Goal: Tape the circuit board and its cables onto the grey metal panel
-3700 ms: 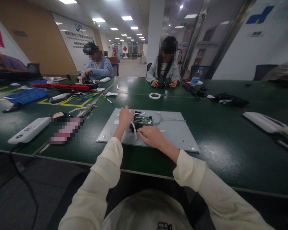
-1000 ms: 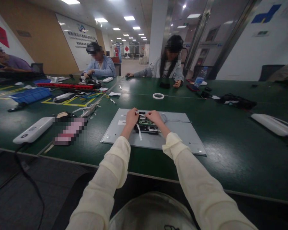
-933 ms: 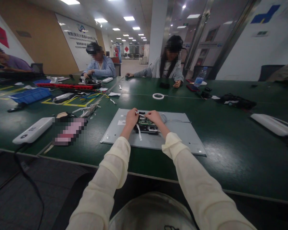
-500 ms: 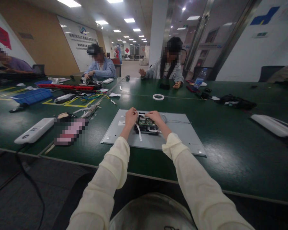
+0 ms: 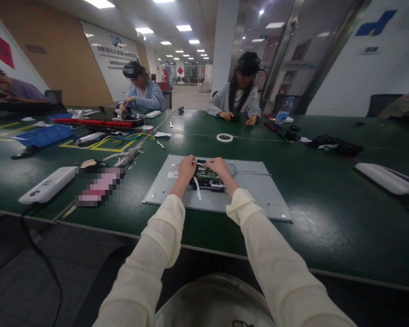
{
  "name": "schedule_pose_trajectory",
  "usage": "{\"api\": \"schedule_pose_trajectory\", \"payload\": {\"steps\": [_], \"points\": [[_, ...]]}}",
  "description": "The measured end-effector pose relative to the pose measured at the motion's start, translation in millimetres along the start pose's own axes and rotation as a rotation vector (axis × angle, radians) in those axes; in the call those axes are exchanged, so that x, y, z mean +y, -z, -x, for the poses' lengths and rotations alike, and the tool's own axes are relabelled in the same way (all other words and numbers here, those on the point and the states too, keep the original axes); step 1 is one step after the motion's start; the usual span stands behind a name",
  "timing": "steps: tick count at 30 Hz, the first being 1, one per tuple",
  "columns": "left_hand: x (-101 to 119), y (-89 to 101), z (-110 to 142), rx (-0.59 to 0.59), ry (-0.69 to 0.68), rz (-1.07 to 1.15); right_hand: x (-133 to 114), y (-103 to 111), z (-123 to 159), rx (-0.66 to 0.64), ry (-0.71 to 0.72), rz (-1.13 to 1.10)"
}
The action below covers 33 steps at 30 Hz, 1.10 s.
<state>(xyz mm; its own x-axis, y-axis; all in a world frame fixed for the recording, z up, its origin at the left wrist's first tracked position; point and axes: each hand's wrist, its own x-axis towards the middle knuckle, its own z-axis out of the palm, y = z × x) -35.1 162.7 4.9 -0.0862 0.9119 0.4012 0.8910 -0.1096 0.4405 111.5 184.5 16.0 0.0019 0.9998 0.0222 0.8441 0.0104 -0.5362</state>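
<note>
A grey metal panel (image 5: pixel 255 195) lies flat in front of me. On its middle sits a black-framed unit (image 5: pixel 207 184) carrying a green circuit board (image 5: pixel 204 173). My left hand (image 5: pixel 187 169) is closed in a pinch at the board's far left corner. My right hand (image 5: pixel 220 167) pinches just above the board's far right side. Between the fingertips of both hands runs a short white strip (image 5: pixel 200 164), apparently tape. Another white strip (image 5: pixel 197 188) hangs off the unit's left side onto the panel. Behind my right hand a grey cable (image 5: pixel 250 173) lies on the panel.
Beyond the panel lies a white tape roll (image 5: pixel 224 137). To the left are a pink phone-like object (image 5: pixel 100 187), a white power bank-like device (image 5: pixel 49 185) and a blue tray (image 5: pixel 44 136). Two people (image 5: pixel 238 97) sit across the table, near a water bottle (image 5: pixel 284 111).
My right hand has shifted slightly left, towards my left hand. The person across has lowered a raised hand to the table.
</note>
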Motion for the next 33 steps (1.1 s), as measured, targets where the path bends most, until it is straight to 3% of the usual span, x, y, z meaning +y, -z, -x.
{"api": "schedule_pose_trajectory", "payload": {"steps": [26,33], "points": [[2.6,2.4,1.1,-0.018,0.028,-0.138,-4.5,2.5,-1.4,-0.047,-0.029,0.063],[2.6,5.5,4.4,0.041,0.077,-0.173,-5.2,3.6,1.1,-0.034,-0.015,0.071]]}}
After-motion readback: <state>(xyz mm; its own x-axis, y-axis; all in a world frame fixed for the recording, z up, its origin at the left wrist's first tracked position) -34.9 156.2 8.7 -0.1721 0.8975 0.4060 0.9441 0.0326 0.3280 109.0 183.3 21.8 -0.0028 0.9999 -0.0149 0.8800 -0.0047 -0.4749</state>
